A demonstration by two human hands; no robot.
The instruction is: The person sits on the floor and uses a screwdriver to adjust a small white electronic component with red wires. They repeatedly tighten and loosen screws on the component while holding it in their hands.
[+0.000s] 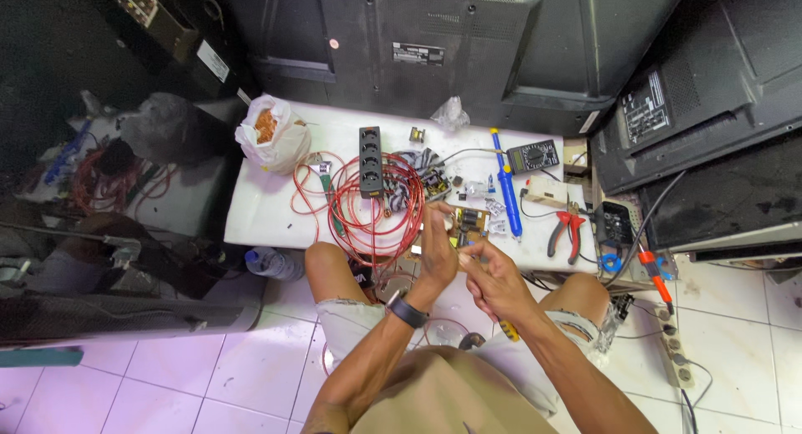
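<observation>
Three big black TV sets (434,41) ring the bench, backs showing: one at 12 o'clock, two stacked at 2 o'clock, the right ones cut off by the frame edge. One low white table (267,208) in the middle. One person seated at 6 o'clock, two bare knees under the table edge, one black wristwatch (408,310) on the left wrist.

On the table, counted: one white plastic bag (271,133) at 10 o'clock, one coil of red wire (368,208) at centre, one black power strip (371,162) lying across the coil, one black multimeter (533,156) at 1 o'clock, one blue soldering iron (505,183) just left of it, one pair of red-handled pliers (566,233) at 3 o'clock, one small circuit board (472,223). One red-tipped screwdriver (653,275) sits off the table's right end. One clear bottle (271,263) lies on the floor at 8 o'clock.

Left hand (439,246) is raised, palm side-on, fingers mostly straight and loosely spread; nothing clearly gripped. Right hand (493,279) is curled, fingertips meeting the left palm at about 4 o'clock from it. Whether it pinches a small part there, cannot tell: too small and blurred. A yellow bit (510,332) shows below the right wrist, kind unclear.

Circuit board lies just past both hands at 12 o'clock, near but apart. Small parts around it are too tiny to count.
</observation>
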